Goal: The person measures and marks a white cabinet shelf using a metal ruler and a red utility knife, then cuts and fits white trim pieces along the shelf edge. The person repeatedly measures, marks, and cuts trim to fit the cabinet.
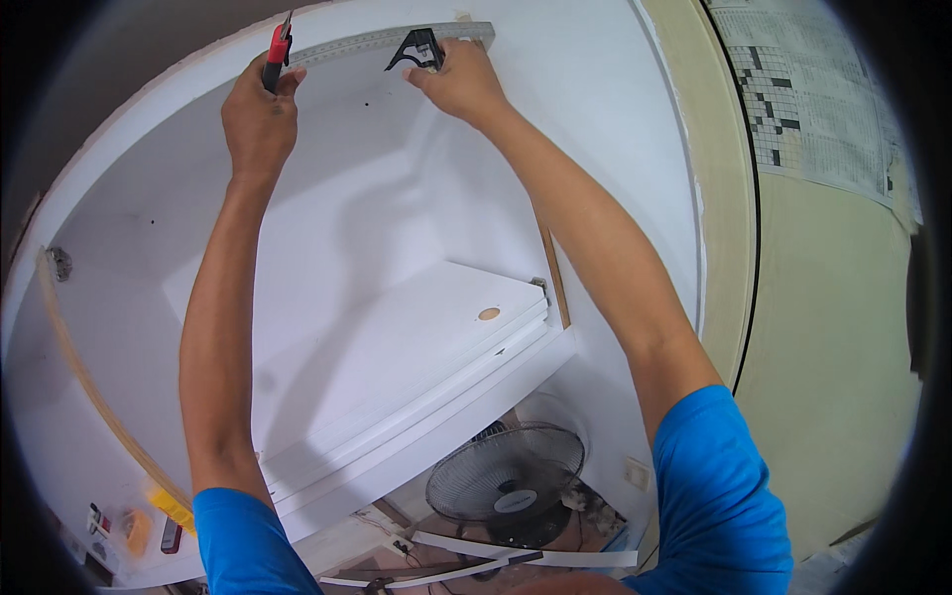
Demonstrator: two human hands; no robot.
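Both arms stretch up to the top edge of a white cabinet. My left hand is closed round a red and black cutter knife, its thin tip pointing up. At the upper middle, my right hand grips the black head of a combination square. The square's long steel rule lies along the cabinet's top rail, its right end just past my knuckles. The knife stands beside the left part of the rule; whether they touch I cannot tell.
White boards lie stacked inside the cabinet, the top one with a round hole. A metal hinge sits on the left side. Below stands a fan near white strips. Newspaper covers part of the right surface.
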